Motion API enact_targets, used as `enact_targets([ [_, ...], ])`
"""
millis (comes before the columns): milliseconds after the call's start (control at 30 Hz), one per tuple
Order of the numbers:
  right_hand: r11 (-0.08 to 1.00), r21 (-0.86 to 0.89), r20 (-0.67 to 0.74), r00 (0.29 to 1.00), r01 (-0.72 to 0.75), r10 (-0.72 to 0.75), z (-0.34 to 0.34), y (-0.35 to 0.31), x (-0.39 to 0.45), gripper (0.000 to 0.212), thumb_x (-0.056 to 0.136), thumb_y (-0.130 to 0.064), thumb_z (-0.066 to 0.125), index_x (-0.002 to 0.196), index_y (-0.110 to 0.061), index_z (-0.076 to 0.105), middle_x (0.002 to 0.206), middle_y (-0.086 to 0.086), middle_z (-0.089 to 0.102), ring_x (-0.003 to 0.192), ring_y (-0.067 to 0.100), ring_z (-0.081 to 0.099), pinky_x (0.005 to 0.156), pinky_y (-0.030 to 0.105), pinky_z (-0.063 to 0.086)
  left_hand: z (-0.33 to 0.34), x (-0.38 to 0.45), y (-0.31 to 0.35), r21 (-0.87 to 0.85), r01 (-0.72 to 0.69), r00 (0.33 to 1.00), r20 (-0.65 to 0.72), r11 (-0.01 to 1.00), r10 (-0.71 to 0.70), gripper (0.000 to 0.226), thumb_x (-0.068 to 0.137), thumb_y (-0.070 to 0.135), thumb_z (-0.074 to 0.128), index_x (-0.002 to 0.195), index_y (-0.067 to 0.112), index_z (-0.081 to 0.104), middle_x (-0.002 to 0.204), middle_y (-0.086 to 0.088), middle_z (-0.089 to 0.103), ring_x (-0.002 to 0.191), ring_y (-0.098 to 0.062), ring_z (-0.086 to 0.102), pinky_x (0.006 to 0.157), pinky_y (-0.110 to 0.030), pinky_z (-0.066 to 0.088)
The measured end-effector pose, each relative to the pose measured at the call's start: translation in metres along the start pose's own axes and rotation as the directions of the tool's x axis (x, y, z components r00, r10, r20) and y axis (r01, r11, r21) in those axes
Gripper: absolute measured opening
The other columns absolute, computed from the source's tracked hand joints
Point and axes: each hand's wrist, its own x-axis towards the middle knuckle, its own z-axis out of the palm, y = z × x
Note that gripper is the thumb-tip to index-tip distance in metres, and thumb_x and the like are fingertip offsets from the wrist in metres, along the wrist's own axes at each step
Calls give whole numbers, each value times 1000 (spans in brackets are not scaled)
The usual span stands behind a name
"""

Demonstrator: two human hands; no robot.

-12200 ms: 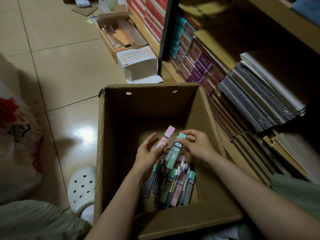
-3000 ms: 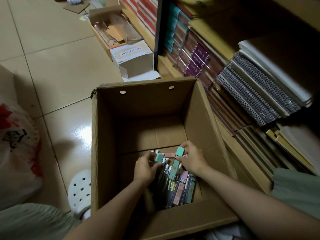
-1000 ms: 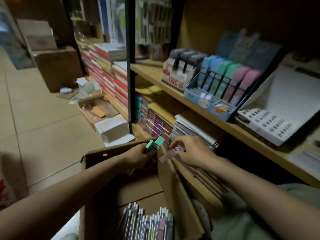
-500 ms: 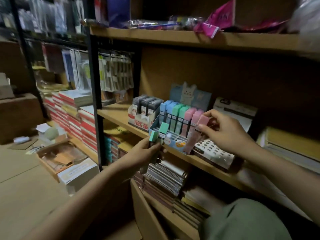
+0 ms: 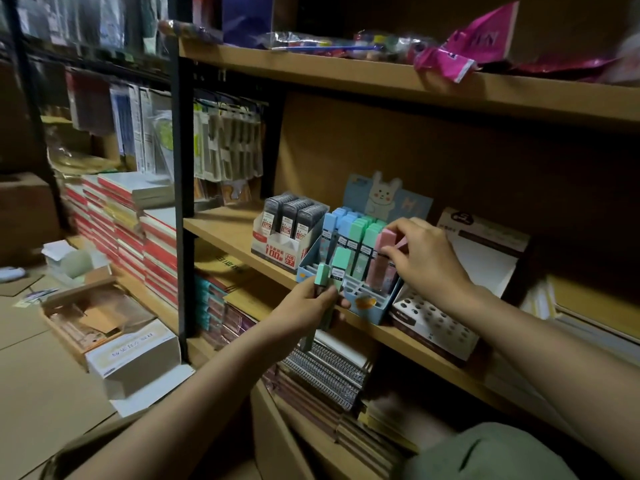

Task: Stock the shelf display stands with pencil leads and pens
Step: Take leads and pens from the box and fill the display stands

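A blue display stand with a rabbit card stands on the middle wooden shelf. Rows of blue, green and pink pencil-lead cases fill its slots. My right hand pinches a pink lead case at its top, down in the stand's right column. My left hand grips two green-capped lead cases just in front of the stand's left corner. A white stand of dark lead cases sits to the left of the blue one.
A white dotted display box sits right of the blue stand. Spiral notebooks lie on the shelf below. Stacked red-edged books and open boxes on the floor fill the left. A black upright post divides the shelving.
My right hand has lowered the pink case into the stand's right column. My left hand with the green cases has edged closer to the stand's front.
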Motion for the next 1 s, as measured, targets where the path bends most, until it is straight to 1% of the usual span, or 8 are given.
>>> enact_targets([
  [133, 1000, -5, -35, 999, -12, 12, 9, 0, 2, 25, 88, -17, 69, 111, -10, 64, 105, 4, 60, 88, 11, 50, 75, 22, 36, -4, 2, 5, -26, -20, 1000, -11, 999, 19, 15, 103, 14, 38, 108, 6, 49, 90, -6, 64, 70, -13, 62, 69, -27, 51],
  [267, 1000, -13, -41, 999, -23, 22, 11, -4, 8, 24, 89, -17, 69, 111, -11, 64, 106, 3, 61, 89, 12, 51, 76, 25, 43, -7, 3, 8, -29, -27, 1000, -15, 999, 26, 18, 103, 16, 38, 113, 6, 50, 91, -5, 65, 74, -14, 62, 75, -31, 50],
  [433, 1000, -19, -2, 1000, -23, 23, 10, -2, 7, 24, 88, -16, 69, 111, -11, 63, 106, 4, 62, 94, 17, 57, 83, 35, 54, -10, 4, 7, -54, -23, 1000, -13, 998, 22, 18, 103, 16, 38, 114, 7, 49, 92, -6, 65, 74, -14, 63, 74, -30, 51],
  [767, 996, 35, -51, 995, -84, 86, 28, 1, -2, 31, 87, -15, 70, 117, -11, 62, 112, 7, 63, 93, 21, 62, 86, 41, 55, -11, 4, 1, -51, -8, 1000, -10, 999, 7, 15, 103, 16, 39, 111, 9, 49, 88, -3, 66, 70, -10, 65, 66, -24, 52],
  [833, 994, 45, -73, 992, -100, 103, 31, 2, -5, 34, 86, -14, 71, 117, -14, 58, 112, 8, 63, 91, 23, 64, 85, 38, 55, -10, 4, 0, -42, -3, 1000, -7, 999, 2, 15, 103, 16, 39, 111, 9, 50, 90, -4, 66, 70, -10, 65, 66, -23, 53],
  [900, 996, 25, -89, 992, -82, 84, 33, 2, -7, 33, 86, -15, 72, 113, -15, 55, 108, 9, 65, 90, 24, 65, 80, 29, 50, -8, 3, -1, -29, 0, 1000, -7, 1000, 0, 16, 103, 16, 38, 111, 9, 51, 92, -5, 66, 72, -11, 65, 68, -25, 52],
  [933, 998, 1, -89, 994, -61, 60, 33, 2, -8, 30, 86, -15, 72, 111, -15, 55, 107, 9, 66, 91, 25, 65, 78, 27, 47, -7, 3, -1, -26, 1, 1000, -2, 1000, -1, 17, 103, 16, 38, 112, 8, 51, 92, -5, 66, 73, -12, 64, 69, -26, 52],
  [1000, 999, -37, -83, 996, -29, 26, 31, 1, -7, 23, 90, -19, 68, 109, -14, 56, 105, 9, 67, 93, 24, 65, 75, 29, 49, -3, 1, -1, -39, 8, 1000, 20, 999, -7, 21, 103, 16, 38, 115, 5, 50, 93, -5, 66, 76, -13, 64, 72, -27, 52],
])
